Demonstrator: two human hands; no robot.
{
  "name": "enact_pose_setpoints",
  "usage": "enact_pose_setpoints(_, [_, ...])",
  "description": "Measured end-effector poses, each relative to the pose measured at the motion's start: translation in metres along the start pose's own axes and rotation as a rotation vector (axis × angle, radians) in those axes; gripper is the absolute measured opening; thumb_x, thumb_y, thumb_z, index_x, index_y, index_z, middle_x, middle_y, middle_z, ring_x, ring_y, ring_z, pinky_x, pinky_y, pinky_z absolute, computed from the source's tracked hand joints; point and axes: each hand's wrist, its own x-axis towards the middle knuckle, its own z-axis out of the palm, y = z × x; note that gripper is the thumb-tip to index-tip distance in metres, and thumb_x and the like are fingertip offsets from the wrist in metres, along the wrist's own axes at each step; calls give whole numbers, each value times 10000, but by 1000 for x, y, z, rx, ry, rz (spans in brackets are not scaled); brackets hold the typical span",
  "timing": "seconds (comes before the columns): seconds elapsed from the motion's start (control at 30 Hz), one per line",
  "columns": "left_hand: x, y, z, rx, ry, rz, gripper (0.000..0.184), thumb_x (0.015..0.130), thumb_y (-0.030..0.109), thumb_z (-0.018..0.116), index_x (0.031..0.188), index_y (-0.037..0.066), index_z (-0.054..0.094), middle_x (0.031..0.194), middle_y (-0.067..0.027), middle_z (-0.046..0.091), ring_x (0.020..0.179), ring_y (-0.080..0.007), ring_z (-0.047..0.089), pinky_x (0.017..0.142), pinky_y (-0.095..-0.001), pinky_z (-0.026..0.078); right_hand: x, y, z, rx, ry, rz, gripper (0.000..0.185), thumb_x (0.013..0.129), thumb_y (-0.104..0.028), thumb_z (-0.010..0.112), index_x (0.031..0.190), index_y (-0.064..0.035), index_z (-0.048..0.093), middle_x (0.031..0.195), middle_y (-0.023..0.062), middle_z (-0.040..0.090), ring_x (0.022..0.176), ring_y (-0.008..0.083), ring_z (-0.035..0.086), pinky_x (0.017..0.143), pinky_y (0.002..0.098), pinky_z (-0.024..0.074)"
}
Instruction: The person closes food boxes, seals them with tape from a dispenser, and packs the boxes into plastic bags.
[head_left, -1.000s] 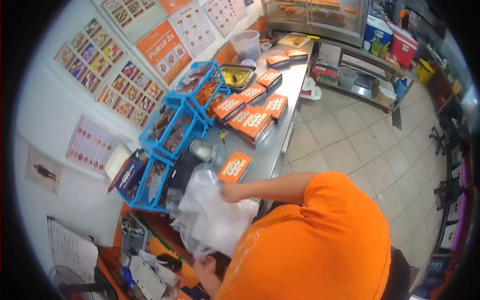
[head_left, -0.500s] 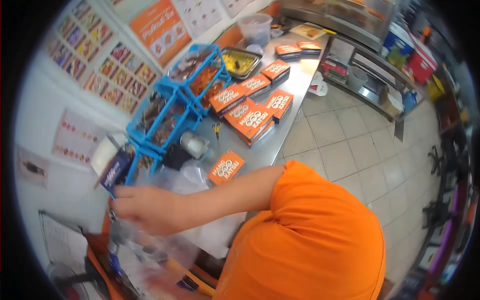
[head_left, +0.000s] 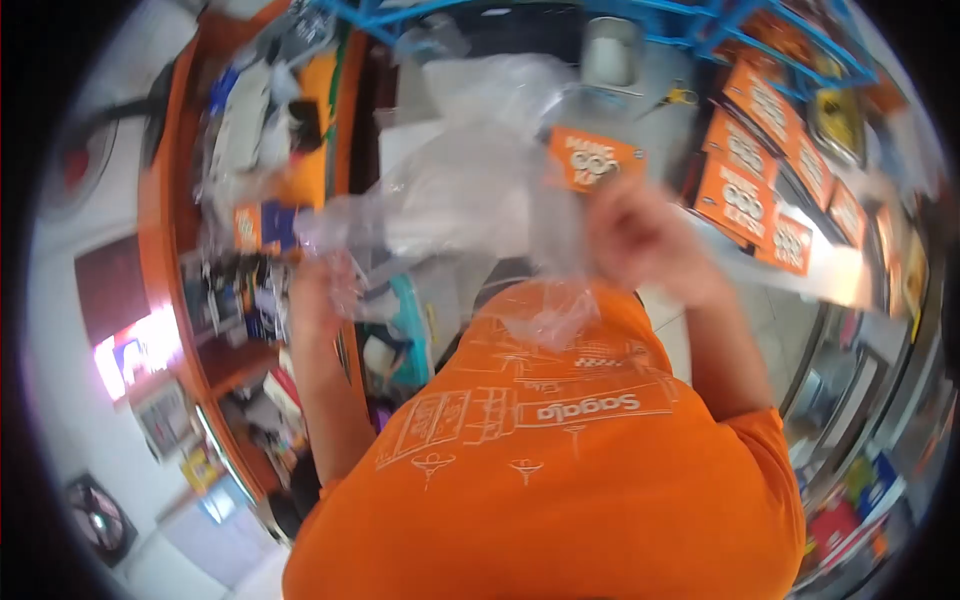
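Observation:
A clear plastic bag (head_left: 450, 200) is stretched out in front of my orange shirt (head_left: 560, 480), between my two hands. My left hand (head_left: 318, 295) is closed on its crumpled left side. My right hand (head_left: 640, 240), blurred by motion, has its fingers closed at the bag's right edge. Just beyond the right hand, an orange "Mang Katsu" box (head_left: 595, 158) lies on the metal counter. White sheets or bags lie behind the clear bag, and I cannot tell which.
Several orange boxes (head_left: 740, 195) stand at the right of the counter. Yellow-handled scissors (head_left: 682, 96) and a clear container (head_left: 610, 52) lie near the blue racks (head_left: 680, 22). Wooden shelves (head_left: 185, 190) with packed goods line the left side.
My view has swung left and down toward my shirt. My right hand has come back from the wall side to the right, and the plastic bag is now spread between both hands.

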Motion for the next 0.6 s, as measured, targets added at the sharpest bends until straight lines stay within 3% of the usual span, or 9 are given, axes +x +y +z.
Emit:
enact_pose_setpoints(0.07, [-29,37,67,-49,198,11,340,915,322,653,1128,66,585,888,-26,591,720,-119,573,577,-296,455,4,3,-53,-20,338,103,348,877,-296,699,1098,-71,552,655,-41,484,583,94,523,548,239,443])
enact_pose_setpoints(0.13, [-38,47,112,-84,365,35,435,901,387,663,1179,64,579,834,7,562,660,-104,524,554,-261,403,22,32,-88,-932,465,385,423,896,-275,645,1263,-112,511,875,61,612,821,196,636,738,352,522])
enact_pose_setpoints(0.17, [-39,43,122,115,406,107,468,908,381,663,1226,55,560,828,11,555,643,-101,506,543,-250,384,27,53,-90,-927,438,387,423,896,-275,645,1263,-112,511,875,61,612,821,196,636,738,352,522])
enact_pose_setpoints(0.2, [-38,42,128,320,434,174,502,914,375,663,1273,45,540,822,15,549,627,-99,487,531,-240,366,27,78,-89,-1285,294,262,452,920,-229,604,1339,-134,463,1072,105,585,988,243,599,853,386,487])
enact_pose_setpoints(0.27, [-27,46,129,362,368,165,419,934,357,657,1219,71,543,787,11,529,596,-99,458,512,-246,345,34,127,-91,-1635,136,112,494,945,-183,564,1415,-155,415,1269,148,557,1156,291,562,969,420,453])
enact_pose_setpoints(0.33, [-13,43,119,104,356,25,319,969,385,606,1115,107,551,735,12,501,548,-87,431,471,-252,308,54,164,-97,-1856,82,64,753,838,-252,679,1495,-219,312,1478,169,382,1379,371,349,1125,533,270])
enact_pose_setpoints(0.47, [-4,47,98,-298,306,9,350,988,429,558,1117,104,557,756,17,537,488,-87,425,412,-240,296,53,168,-104,-1787,12,146,793,811,-304,705,1494,-216,312,1453,161,417,1368,358,376,1118,534,295])
enact_pose_setpoints(0.53, [13,45,75,-651,-366,19,343,1001,461,508,1008,120,548,691,17,470,492,-96,391,431,-245,264,44,128,-85,-1532,159,395,789,783,-273,724,1477,-205,354,1423,168,448,1337,376,411,1108,516,328])
enact_pose_setpoints(0.6, [17,48,70,-636,-312,-17,370,989,486,519,985,118,555,681,18,470,484,-99,383,414,-253,263,15,118,-115,-1382,135,218,805,744,-206,757,1461,-173,393,1394,179,480,1306,379,454,1092,471,370])
